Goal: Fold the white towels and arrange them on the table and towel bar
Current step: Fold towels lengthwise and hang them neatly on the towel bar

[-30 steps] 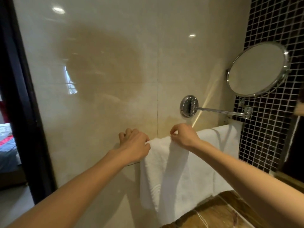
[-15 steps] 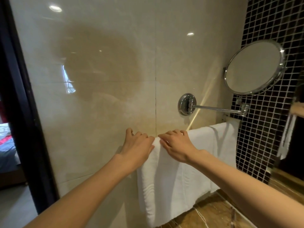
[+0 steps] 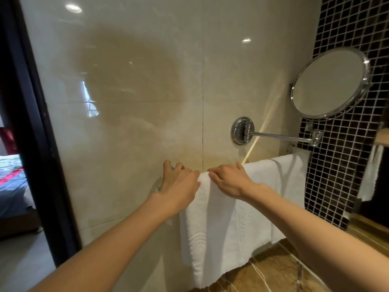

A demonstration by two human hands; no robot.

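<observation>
White terry towel (image 3: 221,228) hangs draped over the towel bar, which is hidden beneath it. Right hand (image 3: 229,182) presses its top fold, fingers flat. Left hand (image 3: 179,184) rests at its left edge; grip indeterminate. Risk: uneven sideways pull bunches or dislodges it.

Left hand (image 3: 181,186) and right hand (image 3: 229,182) are bare — as are both forearms (image 3: 126,234), to the frame's edge.

The towel (image 3: 221,228) is hung against the wall (image 3: 126,102) below the mirror (image 3: 328,83); the left hand (image 3: 179,184) and right hand (image 3: 229,182) are laid on its top edge.
</observation>
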